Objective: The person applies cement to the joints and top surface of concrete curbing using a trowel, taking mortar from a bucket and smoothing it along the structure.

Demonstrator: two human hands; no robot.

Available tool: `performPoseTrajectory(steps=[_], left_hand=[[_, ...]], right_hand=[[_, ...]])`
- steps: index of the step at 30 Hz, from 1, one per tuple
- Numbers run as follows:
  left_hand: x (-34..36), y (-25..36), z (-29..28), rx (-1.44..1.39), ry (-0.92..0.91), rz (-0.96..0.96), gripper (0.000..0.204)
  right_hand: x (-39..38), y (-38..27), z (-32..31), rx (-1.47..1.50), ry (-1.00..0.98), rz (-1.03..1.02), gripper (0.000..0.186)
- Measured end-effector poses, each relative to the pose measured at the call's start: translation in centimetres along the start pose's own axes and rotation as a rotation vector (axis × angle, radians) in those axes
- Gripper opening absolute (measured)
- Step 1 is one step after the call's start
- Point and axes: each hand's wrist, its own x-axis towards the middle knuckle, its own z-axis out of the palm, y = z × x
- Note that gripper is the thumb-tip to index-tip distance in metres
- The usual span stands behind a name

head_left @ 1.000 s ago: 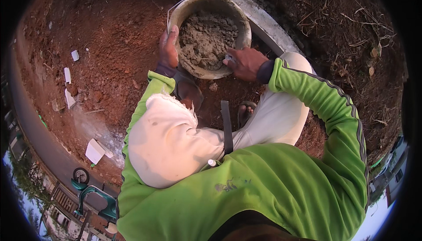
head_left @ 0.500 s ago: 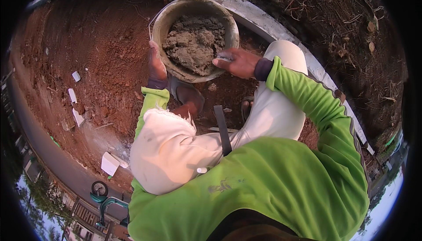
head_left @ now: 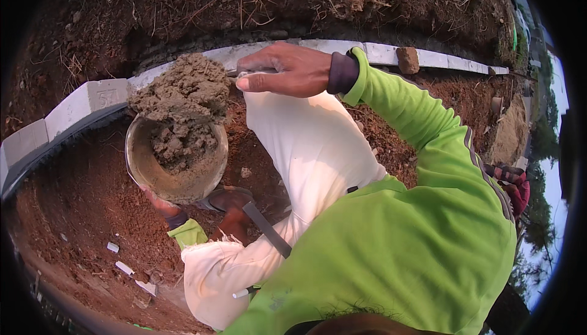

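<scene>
My right hand (head_left: 286, 70) is closed on a trowel, whose handle is mostly hidden in the fist. A big heap of wet grey mortar (head_left: 189, 87) covers the trowel's blade, so the blade hardly shows. This heap hangs above the far rim of a round bucket (head_left: 139, 151), and more mortar lies inside. At the bucket's near left side, my left hand (head_left: 161, 203) grips the outside close to the rim. Part of that hand is hidden behind the bucket. Beyond the heap runs a row of pale concrete kerb blocks (head_left: 67, 112).
A brown lump (head_left: 408, 60) sits on the kerb at the right. Dry grass and dark soil (head_left: 275, 5) rise behind it. White fragments (head_left: 125, 268) lie on the red earth at lower left. A sand pile (head_left: 512, 130) stands at far right, near a red checked cloth (head_left: 515, 188).
The trowel has come up out of the bucket with a heap of mortar. My right hand has risen toward the kerb. The view has swung right, so the bucket appears farther left.
</scene>
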Motion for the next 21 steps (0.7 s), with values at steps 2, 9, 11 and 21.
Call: performPoseTrajectory(steps=[2, 9, 11, 21], left_hand=[[-0.5, 0.6, 0.5, 0.033, 0.019, 0.021, 0.063], [0.1, 0.7, 0.3, 0.185, 0.057, 0.061, 0.061], [0.5, 0.8, -0.4, 0.200, 0.060, 0.057, 0.060], [0.2, 0.6, -0.3, 0.126, 0.039, 0.026, 0.064]], right_hand=[[-2.4, 2.6, -4.6, 0.063, 0.067, 0.009, 0.065], [-8.9, 15.7, -6.6, -0.881, 0.204, 0.190, 0.041], [-9.9, 16.1, -4.7, -0.787, 0.308, 0.171, 0.040], [-14.9, 18.1, 0.5, -0.695, 0.161, 0.469, 0.039]])
